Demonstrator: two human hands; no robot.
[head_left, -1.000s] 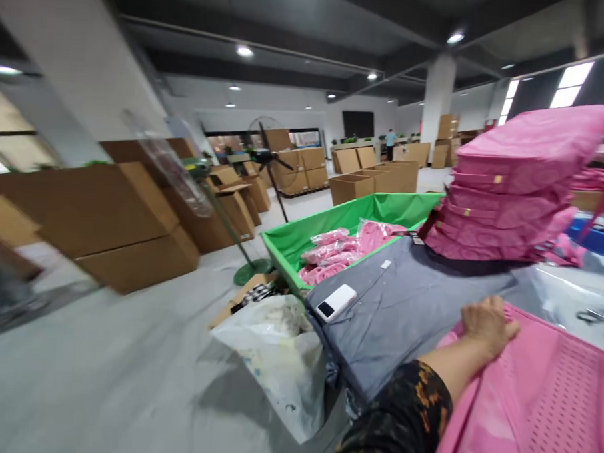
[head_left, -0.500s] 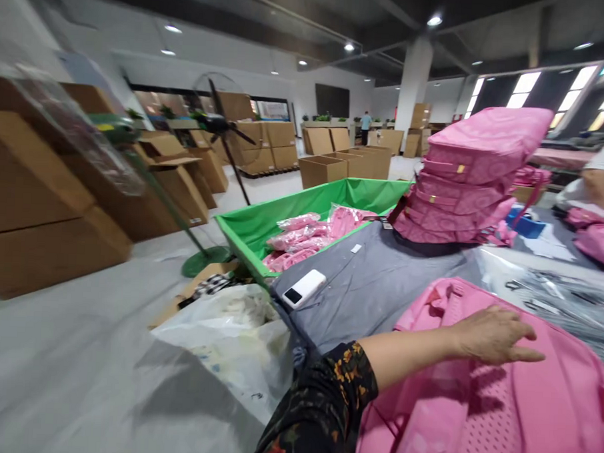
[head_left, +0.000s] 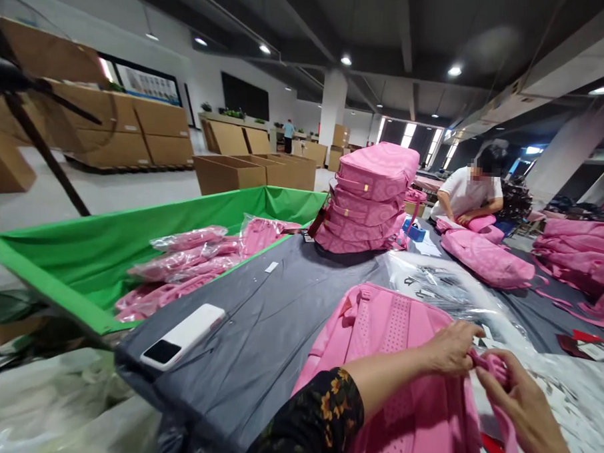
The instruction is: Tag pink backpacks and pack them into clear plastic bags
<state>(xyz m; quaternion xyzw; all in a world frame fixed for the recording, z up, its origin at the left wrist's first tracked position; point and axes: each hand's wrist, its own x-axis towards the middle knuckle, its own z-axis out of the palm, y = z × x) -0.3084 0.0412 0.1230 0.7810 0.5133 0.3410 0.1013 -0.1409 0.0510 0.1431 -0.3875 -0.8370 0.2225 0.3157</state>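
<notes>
A pink backpack [head_left: 399, 398] lies on the grey-covered table in front of me, its back panel with perforated padding facing up. Over the backpack's right edge, my left hand [head_left: 454, 348] is closed, fingertips pinching a pink strap. Facing it from the right, my right hand [head_left: 518, 389] grips the same pink strap [head_left: 506, 429] near a pink buckle [head_left: 496, 367]. Part of the strap hangs down below the right hand. A clear plastic bag sheet [head_left: 444, 286] lies just beyond the backpack.
A stack of pink backpacks [head_left: 366, 196] stands on the table [head_left: 248, 317]. A white phone-like device [head_left: 183, 335] lies near its left edge. Beyond is a green bin [head_left: 132, 212] with bagged pink items. Across the table, a co-worker [head_left: 468, 194] handles pink bags.
My view has swung right. My left hand has moved from lying over the backpack to its right edge, and my right hand has come into view holding the strap.
</notes>
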